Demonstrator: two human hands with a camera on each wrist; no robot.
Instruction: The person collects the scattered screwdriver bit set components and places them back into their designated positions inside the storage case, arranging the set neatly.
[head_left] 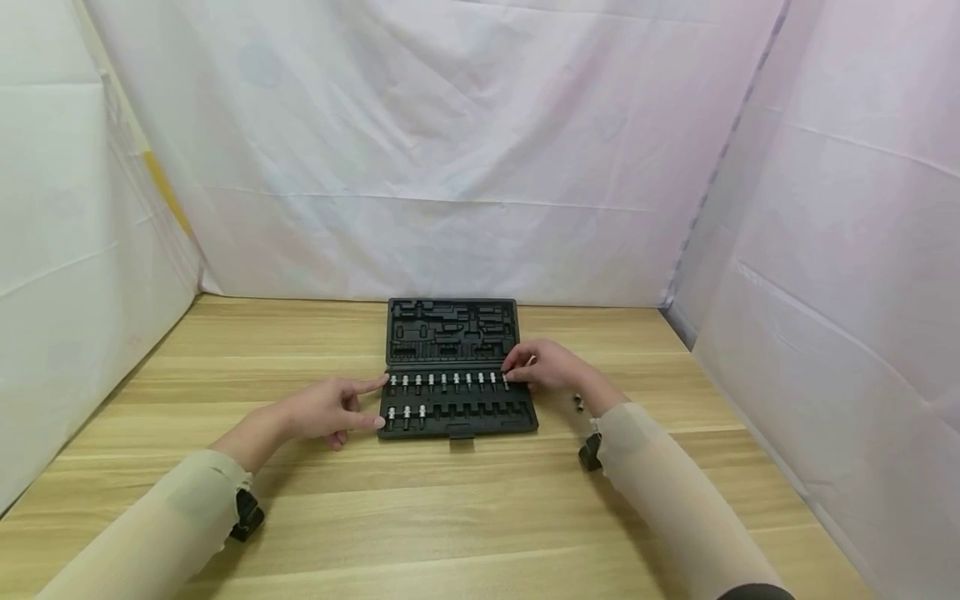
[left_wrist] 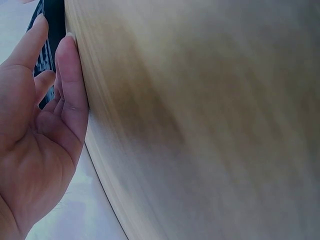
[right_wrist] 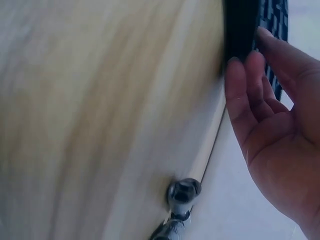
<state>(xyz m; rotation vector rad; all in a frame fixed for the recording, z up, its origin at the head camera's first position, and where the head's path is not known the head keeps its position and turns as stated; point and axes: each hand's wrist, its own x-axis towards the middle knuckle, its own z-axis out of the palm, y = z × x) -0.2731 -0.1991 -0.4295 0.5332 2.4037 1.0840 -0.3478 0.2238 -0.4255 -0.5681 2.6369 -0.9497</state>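
A black plastic socket case [head_left: 495,428] lies unfolded on the table, its moulded lid [head_left: 452,341] at the back. Silver bit sockets [head_left: 444,382] fill a row along the tray's rear, and a few more [head_left: 407,414] sit at the front left. My left hand [head_left: 322,410] touches the case's left edge with its forefinger and thumb stretched out, other fingers bent. At the rear row's right end, my right hand [head_left: 553,365] pinches a bit socket [head_left: 506,383] between thumb and fingers; the right wrist view does not show that socket.
Loose sockets [right_wrist: 183,194] lie on the wooden table [head_left: 420,517] right of the case, near my right wrist. White cloth [head_left: 450,150] hangs behind the table and along both sides. Several slots at the tray's front right hold nothing.
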